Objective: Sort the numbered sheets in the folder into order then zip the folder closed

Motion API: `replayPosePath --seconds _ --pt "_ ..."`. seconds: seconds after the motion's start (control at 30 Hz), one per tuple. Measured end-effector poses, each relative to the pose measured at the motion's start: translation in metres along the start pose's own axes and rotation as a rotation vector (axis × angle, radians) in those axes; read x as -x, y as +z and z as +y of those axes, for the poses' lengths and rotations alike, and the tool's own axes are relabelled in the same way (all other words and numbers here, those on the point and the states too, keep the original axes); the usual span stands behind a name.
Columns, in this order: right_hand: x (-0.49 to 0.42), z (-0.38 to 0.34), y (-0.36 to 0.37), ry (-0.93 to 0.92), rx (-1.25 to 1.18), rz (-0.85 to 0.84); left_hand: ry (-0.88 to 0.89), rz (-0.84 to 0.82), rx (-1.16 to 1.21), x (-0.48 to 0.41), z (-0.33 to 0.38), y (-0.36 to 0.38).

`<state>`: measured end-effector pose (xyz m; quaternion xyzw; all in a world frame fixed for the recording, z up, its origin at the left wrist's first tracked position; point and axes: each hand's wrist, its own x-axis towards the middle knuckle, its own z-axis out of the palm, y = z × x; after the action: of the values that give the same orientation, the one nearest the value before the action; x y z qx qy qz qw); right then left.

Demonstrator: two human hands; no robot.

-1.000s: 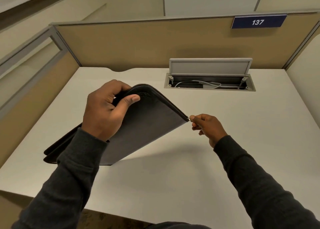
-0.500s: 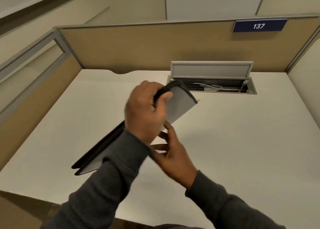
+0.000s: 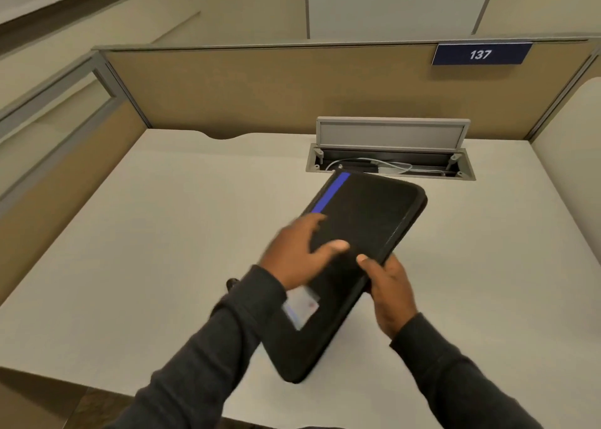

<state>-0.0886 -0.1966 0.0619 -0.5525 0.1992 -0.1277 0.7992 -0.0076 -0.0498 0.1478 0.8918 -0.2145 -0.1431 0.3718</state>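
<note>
The right hand (image 3: 390, 292) grips the folder (image 3: 367, 220) by its right long edge, thumb laid on the top cover and the other fingers curled round the edge, out of sight below. Just left of that grip the left hand (image 3: 299, 256) rests on the cover with fingers spread and fairly straight, holding nothing; it is blurred, so how hard it presses cannot be told.

The folder is black, its covers together, and it runs aslant through the grip. One end reaches away from the grip towards the tray (image 3: 390, 165); the other comes back past the wrists to the near edge of the desk (image 3: 146, 249), where its corner meets the top. Whether the zip is run shut cannot be told.

Beyond the left fingers a blue stripe (image 3: 331, 193) follows the folder's left edge. Behind the left hand, beside the sleeve, a pale card (image 3: 300, 308) lies on the cover; its print is unreadable.

Past the folder's far end the tray's flap (image 3: 390, 134) stands up with cables below it. Higher and to the right of the grip hangs a sign (image 3: 481, 54) reading 137.
</note>
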Motion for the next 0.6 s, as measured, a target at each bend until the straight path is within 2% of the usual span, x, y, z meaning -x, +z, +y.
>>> replayPosePath --seconds 0.07,0.13,0.2,0.23,0.3,0.33,0.43,0.53,0.6 --pt "-0.010 -0.009 -0.020 0.083 -0.035 0.062 -0.209 0.113 -0.119 -0.009 -0.055 -0.006" --pt "-0.023 -0.017 -0.039 0.134 -0.016 0.084 -0.408 0.084 -0.191 -0.013 -0.102 -0.004" --pt "-0.037 -0.014 -0.051 0.195 -0.020 0.087 -0.538 -0.029 -0.081 -0.009 -0.130 0.008" --pt "-0.043 -0.012 -0.055 0.227 -0.018 0.096 -0.579 -0.098 0.065 -0.004 -0.135 0.016" --pt "-0.051 -0.012 -0.059 0.300 -0.033 0.095 -0.613 -0.179 0.364 0.005 -0.139 0.034" --pt "-0.055 -0.011 -0.060 0.328 -0.033 0.099 -0.602 -0.161 0.435 0.009 -0.143 0.045" --pt "-0.066 0.003 -0.064 0.341 0.081 0.137 -0.593 0.017 0.476 0.013 -0.159 0.073" --pt "-0.078 0.024 -0.069 0.288 0.524 0.246 -0.591 0.096 0.428 0.013 -0.159 0.085" --pt "-0.081 0.036 -0.069 0.290 0.737 0.277 -0.582 0.118 0.402 0.013 -0.154 0.090"
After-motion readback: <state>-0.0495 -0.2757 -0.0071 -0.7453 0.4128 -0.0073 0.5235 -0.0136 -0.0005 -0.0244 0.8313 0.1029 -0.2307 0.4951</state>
